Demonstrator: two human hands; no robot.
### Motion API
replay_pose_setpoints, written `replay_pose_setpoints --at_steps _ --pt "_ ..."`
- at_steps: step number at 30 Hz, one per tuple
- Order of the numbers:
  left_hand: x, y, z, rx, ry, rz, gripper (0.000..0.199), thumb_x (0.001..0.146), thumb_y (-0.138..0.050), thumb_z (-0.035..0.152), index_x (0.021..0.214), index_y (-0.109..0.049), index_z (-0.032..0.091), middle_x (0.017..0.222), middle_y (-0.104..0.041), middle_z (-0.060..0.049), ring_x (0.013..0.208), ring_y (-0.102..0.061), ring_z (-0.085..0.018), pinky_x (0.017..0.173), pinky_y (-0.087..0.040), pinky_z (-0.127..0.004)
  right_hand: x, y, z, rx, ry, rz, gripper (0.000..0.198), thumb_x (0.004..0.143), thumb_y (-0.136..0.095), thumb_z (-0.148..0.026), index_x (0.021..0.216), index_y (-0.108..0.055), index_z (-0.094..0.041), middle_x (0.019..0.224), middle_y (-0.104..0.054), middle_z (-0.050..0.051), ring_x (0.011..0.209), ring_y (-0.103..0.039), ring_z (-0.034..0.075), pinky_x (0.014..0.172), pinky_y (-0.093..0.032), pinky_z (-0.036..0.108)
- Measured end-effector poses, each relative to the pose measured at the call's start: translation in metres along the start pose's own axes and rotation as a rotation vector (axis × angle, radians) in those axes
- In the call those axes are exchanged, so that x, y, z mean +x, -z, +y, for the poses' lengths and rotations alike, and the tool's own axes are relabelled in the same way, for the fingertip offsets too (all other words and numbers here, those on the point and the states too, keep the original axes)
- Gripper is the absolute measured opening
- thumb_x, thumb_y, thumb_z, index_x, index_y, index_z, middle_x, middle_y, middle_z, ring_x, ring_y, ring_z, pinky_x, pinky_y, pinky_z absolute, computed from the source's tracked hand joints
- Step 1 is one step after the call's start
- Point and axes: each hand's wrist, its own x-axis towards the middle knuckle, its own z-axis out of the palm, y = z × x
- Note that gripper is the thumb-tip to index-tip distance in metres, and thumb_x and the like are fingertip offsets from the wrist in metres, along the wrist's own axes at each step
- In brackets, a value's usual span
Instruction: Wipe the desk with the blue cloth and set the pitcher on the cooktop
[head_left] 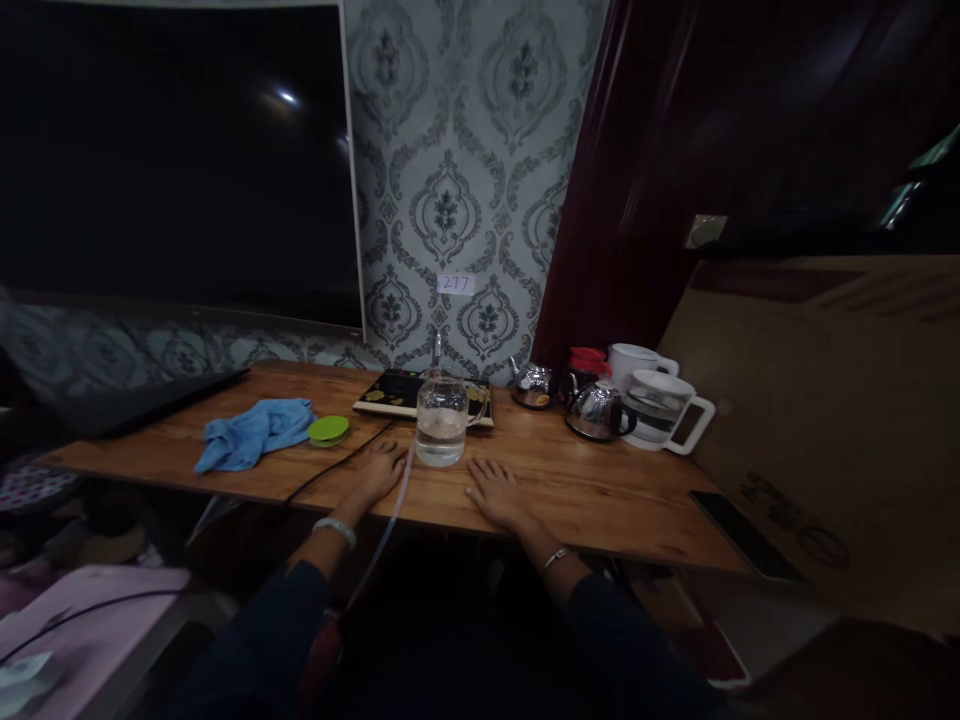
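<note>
A clear glass pot (441, 436) with water in it stands upright on the wooden table (592, 490), between my two hands. Flat on the tabletop to its left lies my left hand (381, 470), holding nothing. My right hand (495, 490) rests on the wood to its right, fingers spread and nothing in them. A pale, translucent tube (403, 490) runs from beside the pot over the table's front edge. Behind the pot is a flat dark hotplate (390, 393) with a gold flower pattern, and a dark cord (337, 464) leads from it past my left hand.
Left of my hands lie a blue cloth (259, 432) and a green round lid (328, 430). Metal kettles (598, 412) and a white-handled glass jug (660, 410) stand at the back right. A dark phone-like slab (742, 533) and a large cardboard box (832, 420) border the right side.
</note>
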Motion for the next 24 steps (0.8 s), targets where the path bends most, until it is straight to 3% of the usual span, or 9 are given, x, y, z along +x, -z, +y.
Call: replay_pose_setpoints --at_steps 24 --pt "-0.0002 0.0008 0.0013 -0.024 0.000 0.028 0.034 0.093 -0.043 0.026 0.116 -0.068 0.021 0.119 -0.065 -0.010 0.116 -0.054 -0.023 0.105 -0.037 -0.038 -0.0013 0.0023 -0.0018 -0.002 -0.005 -0.002 0.063 0.098 -0.026 -0.052 0.154 -0.024 -0.023 0.159 -0.018 0.002 0.146 -0.014 0.025 0.117 -0.009 0.045"
